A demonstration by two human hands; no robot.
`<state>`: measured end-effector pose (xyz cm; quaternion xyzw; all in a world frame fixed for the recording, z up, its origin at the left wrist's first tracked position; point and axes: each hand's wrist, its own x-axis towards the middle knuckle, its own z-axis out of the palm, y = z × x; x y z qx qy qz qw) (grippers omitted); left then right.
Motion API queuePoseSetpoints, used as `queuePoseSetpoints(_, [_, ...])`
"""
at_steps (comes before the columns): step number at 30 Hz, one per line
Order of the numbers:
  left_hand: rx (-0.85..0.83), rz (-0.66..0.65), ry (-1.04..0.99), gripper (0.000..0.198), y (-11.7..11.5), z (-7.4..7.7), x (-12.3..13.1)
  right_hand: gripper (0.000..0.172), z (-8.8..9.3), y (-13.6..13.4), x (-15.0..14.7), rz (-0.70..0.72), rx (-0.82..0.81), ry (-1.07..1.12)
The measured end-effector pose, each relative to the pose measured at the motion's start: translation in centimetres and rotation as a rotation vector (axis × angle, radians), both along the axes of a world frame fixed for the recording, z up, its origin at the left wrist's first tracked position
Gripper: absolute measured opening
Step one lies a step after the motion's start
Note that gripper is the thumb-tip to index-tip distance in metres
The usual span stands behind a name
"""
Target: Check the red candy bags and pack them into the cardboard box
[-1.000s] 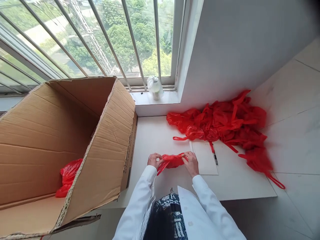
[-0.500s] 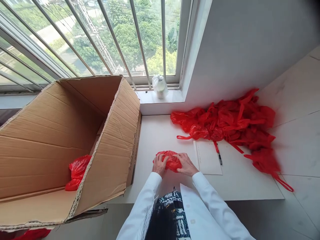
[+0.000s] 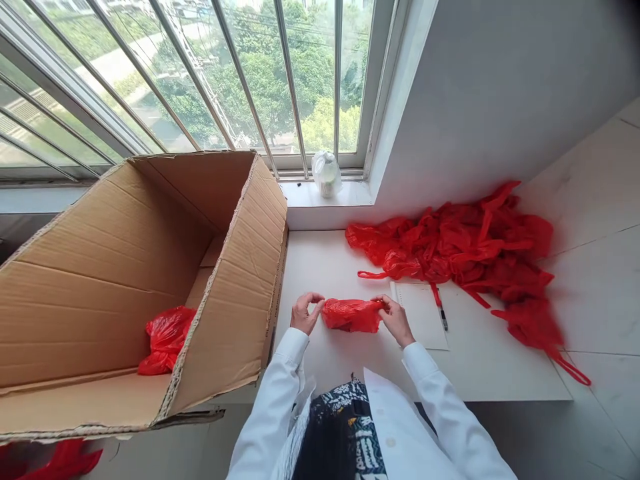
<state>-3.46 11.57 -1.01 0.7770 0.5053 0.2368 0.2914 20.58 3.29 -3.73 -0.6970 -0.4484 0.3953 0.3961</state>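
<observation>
A red plastic bag (image 3: 351, 315), gathered into a flat bundle, is stretched sideways just above or on the white table (image 3: 320, 367). My left hand (image 3: 307, 313) pinches its left end between thumb and fingers. At the opposite end my right hand (image 3: 394, 319) grips the bag's edge the same way. Another red bag bundle (image 3: 166, 340) lies inside the large open cardboard box (image 3: 235, 300), to the left of my hands.
Many red plastic bags (image 3: 450, 240) are heaped along the wall at right. A notebook (image 3: 420, 317) with a pen (image 3: 443, 313) lies beside my right hand. On the windowsill stands a bag-wrapped container (image 3: 326, 175). More red plastic (image 3: 65, 460) shows under the box.
Both hands have moved apart, from pressing on the crumpled bag to holding its two ends. The bag is now longer and flatter. The whole view has shifted slightly.
</observation>
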Motion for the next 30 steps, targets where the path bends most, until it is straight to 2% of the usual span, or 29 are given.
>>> queuePoseSetpoints(4, [-0.048,-0.124,0.007,0.033,-0.7,0.1,2.9,0.028,0.2,0.3,-1.0,0.062,0.005,0.165])
queuePoseSetpoints(7, [-0.099,-0.108,0.007,0.016,-1.2,-0.6,4.2,0.029,-0.1,0.2,-1.3,-0.06,-0.016,0.184])
queuePoseSetpoints(10, [-0.155,-0.047,-0.052,0.007,-0.7,-1.0,3.4,0.026,-0.9,-0.3,-0.2,-0.219,-0.035,0.137])
queuePoseSetpoints(13, [-0.213,0.031,-0.163,0.023,0.6,-0.9,1.9,0.025,-1.7,-0.8,1.1,-0.324,-0.035,0.289])
queuePoseSetpoints(15, [-0.242,0.063,-0.235,0.039,1.3,-0.3,1.3,0.023,-1.8,-0.9,1.5,-0.34,-0.028,0.431])
queuePoseSetpoints(17, [-0.254,0.065,-0.276,0.047,1.7,0.8,0.9,0.018,-1.8,-0.8,1.7,-0.332,-0.017,0.489])
queuePoseSetpoints(21, [-0.196,0.075,-0.251,0.034,1.1,4.1,0.3,0.009,-1.0,-0.9,2.6,-0.294,0.026,0.461])
queuePoseSetpoints(23, [-0.14,0.083,-0.221,0.027,0.3,5.7,0.2,0.007,0.0,-1.2,3.6,-0.258,0.064,0.405])
queuePoseSetpoints(25, [-0.124,0.078,-0.216,0.026,-0.8,6.7,0.3,0.005,1.8,-1.5,4.4,-0.241,0.12,0.345])
queuePoseSetpoints(28, [-0.227,0.099,-0.304,0.03,-2.4,7.3,0.9,0.005,6.1,-1.3,4.0,-0.164,0.224,0.314])
queuePoseSetpoints(30, [-0.305,0.123,-0.367,0.032,-3.2,7.3,1.3,0.01,9.1,-0.5,2.1,0.029,0.255,0.296])
